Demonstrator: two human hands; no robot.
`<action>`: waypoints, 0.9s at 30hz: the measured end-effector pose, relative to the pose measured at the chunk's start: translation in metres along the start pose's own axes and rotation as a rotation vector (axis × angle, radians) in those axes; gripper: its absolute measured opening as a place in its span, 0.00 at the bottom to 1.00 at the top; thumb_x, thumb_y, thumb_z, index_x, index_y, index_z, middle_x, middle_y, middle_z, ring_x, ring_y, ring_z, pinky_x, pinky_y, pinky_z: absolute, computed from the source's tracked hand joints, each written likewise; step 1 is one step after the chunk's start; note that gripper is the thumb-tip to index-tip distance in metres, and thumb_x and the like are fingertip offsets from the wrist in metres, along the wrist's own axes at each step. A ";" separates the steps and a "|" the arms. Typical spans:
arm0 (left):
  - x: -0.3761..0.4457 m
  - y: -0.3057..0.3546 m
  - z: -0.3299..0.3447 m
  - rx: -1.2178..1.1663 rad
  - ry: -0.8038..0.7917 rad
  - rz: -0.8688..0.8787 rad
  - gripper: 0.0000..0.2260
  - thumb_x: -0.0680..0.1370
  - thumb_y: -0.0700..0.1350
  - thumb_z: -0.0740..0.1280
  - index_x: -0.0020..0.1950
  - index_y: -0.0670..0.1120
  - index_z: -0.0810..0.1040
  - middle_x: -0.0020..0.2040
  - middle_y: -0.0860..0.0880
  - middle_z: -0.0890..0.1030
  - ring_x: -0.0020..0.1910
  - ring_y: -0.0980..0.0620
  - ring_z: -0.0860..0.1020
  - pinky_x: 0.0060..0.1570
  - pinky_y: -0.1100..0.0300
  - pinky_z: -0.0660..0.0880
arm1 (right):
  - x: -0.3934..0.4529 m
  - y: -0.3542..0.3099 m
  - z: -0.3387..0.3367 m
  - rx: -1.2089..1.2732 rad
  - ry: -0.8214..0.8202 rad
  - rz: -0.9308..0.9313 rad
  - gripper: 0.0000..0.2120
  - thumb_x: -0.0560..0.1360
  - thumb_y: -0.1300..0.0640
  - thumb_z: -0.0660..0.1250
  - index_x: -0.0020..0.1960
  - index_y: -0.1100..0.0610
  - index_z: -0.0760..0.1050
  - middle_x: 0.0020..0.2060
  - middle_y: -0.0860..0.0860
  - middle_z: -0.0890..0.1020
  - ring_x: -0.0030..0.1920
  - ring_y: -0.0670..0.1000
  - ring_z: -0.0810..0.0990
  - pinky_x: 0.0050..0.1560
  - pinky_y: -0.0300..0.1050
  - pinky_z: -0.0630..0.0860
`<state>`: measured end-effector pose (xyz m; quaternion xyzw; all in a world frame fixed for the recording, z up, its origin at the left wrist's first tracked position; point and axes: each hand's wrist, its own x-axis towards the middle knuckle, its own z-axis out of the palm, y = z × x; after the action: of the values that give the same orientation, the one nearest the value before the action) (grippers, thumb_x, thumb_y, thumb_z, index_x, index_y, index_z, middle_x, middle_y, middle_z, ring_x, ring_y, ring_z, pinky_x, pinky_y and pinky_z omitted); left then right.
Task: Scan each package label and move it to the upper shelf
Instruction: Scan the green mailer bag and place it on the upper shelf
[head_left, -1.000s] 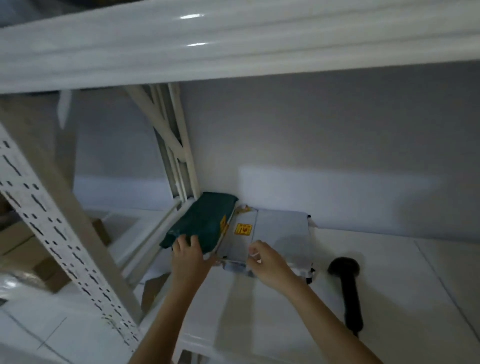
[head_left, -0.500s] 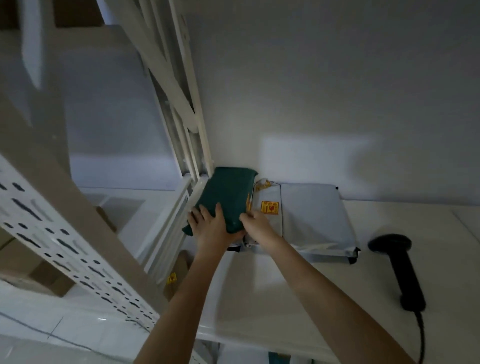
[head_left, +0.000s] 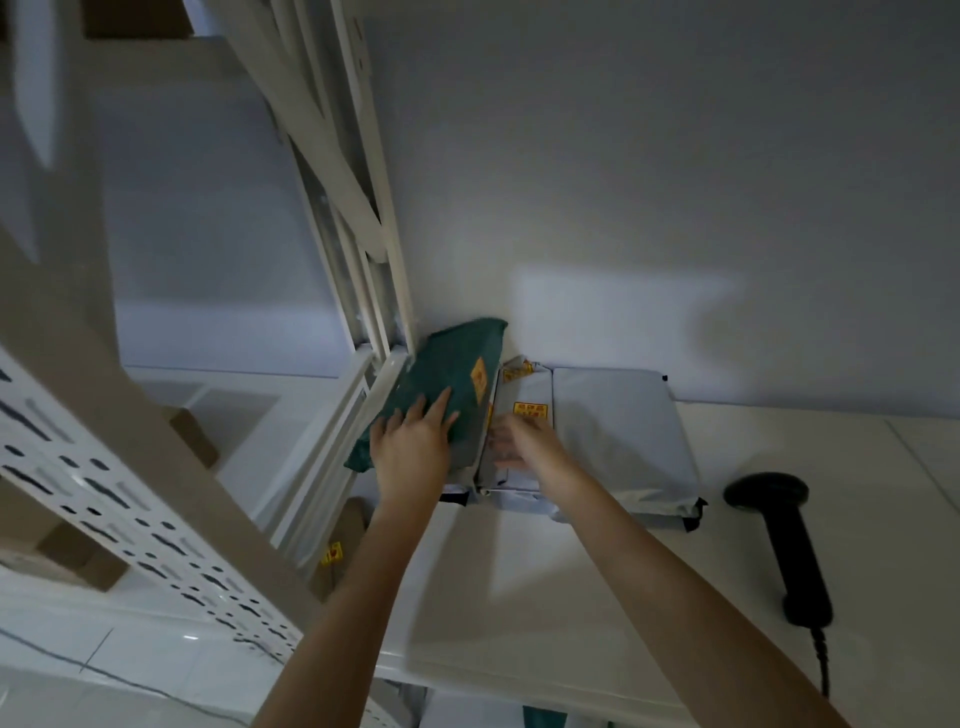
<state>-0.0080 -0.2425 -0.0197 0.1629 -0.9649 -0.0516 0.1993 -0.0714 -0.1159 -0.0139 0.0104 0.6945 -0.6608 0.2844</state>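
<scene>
Green mailer (head_left: 453, 378): our left hand (head_left: 410, 447) presses it, fingers straight.
Grey mailer (head_left: 618, 436): our blurred right hand (head_left: 524, 441) touches it; grasp unclear.

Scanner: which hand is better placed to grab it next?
Right. The scanner lies on the shelf to the right of the right hand; the left hand presses flat on the green package.
</scene>
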 end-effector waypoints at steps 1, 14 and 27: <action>0.001 0.003 -0.013 -0.082 0.025 -0.049 0.15 0.80 0.49 0.62 0.64 0.49 0.78 0.46 0.39 0.85 0.40 0.39 0.82 0.43 0.51 0.76 | -0.001 -0.001 -0.005 0.040 -0.005 -0.005 0.10 0.80 0.57 0.57 0.41 0.56 0.73 0.40 0.53 0.79 0.42 0.52 0.79 0.44 0.43 0.77; 0.011 0.044 -0.046 -1.361 -0.188 -0.665 0.19 0.79 0.54 0.61 0.66 0.46 0.74 0.60 0.45 0.78 0.62 0.43 0.75 0.64 0.48 0.71 | -0.006 -0.006 -0.066 0.731 -0.241 -0.113 0.20 0.70 0.49 0.68 0.60 0.52 0.76 0.55 0.53 0.83 0.54 0.53 0.82 0.54 0.51 0.77; 0.021 0.106 -0.055 -0.996 -0.619 -0.197 0.20 0.70 0.48 0.75 0.60 0.47 0.77 0.55 0.50 0.82 0.46 0.59 0.81 0.41 0.68 0.78 | -0.058 0.002 -0.161 0.070 -0.119 -0.272 0.24 0.68 0.48 0.72 0.63 0.54 0.75 0.56 0.51 0.84 0.55 0.51 0.83 0.57 0.49 0.78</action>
<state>-0.0355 -0.1516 0.0561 0.1159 -0.8180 -0.5616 -0.0446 -0.0833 0.0544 0.0029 -0.1128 0.6481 -0.7164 0.2324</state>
